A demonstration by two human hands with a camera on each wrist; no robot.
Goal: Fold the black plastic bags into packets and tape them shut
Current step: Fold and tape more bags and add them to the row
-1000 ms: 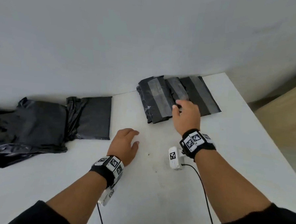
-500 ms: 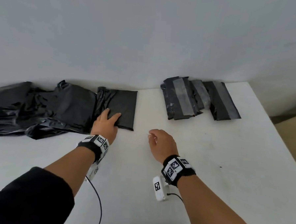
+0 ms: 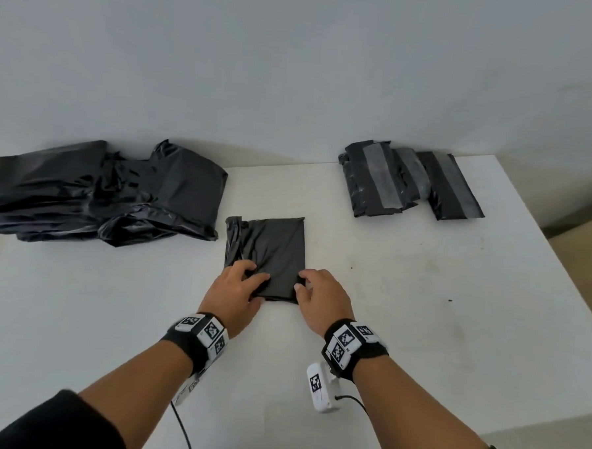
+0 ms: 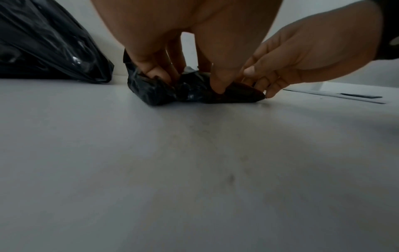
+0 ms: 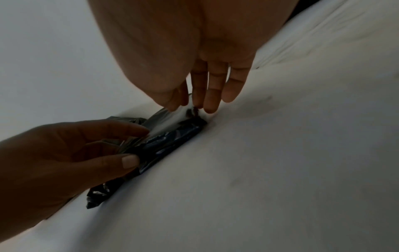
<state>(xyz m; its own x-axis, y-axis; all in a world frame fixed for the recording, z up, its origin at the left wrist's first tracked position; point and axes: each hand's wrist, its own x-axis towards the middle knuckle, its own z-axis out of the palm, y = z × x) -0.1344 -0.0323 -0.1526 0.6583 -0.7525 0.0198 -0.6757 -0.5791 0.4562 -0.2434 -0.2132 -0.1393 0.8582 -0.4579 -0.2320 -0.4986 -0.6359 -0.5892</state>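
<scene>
A: Setting?
B: White table (image 3: 404, 298) against a pale grey wall (image 3: 296, 52).

A: Item in hand?
B: 1 folded black bag (image 3: 269, 247), flat on the table, rectangular, its near edge under both hands. Seen low in the left wrist view (image 4: 190, 93) and edge-on in the right wrist view (image 5: 164, 145).

A: Left hand?
B: Left hand (image 3: 236, 293) sits on the bag's near left corner, fingers curled and bunching the plastic, thumb at the near edge.

A: Right hand?
B: Right hand (image 3: 321, 297) is at the near right corner. Fingers (image 5: 212, 95) point down at the bag's edge, thumb on the top layer, pinching the plastic.

A: Other stock?
B: Left of the grip and farther back, well apart: 1 loose pile of black bags (image 3: 100, 193), crumpled and glossy. Right of the grip and farther back: taped packets (image 3: 406, 182), overlapping, each with a grey tape strip. I count 3, though the middle one is partly covered.

A: Worn gear?
B: 2 wrist bands with black-and-white markers, 1 per wrist.
</scene>
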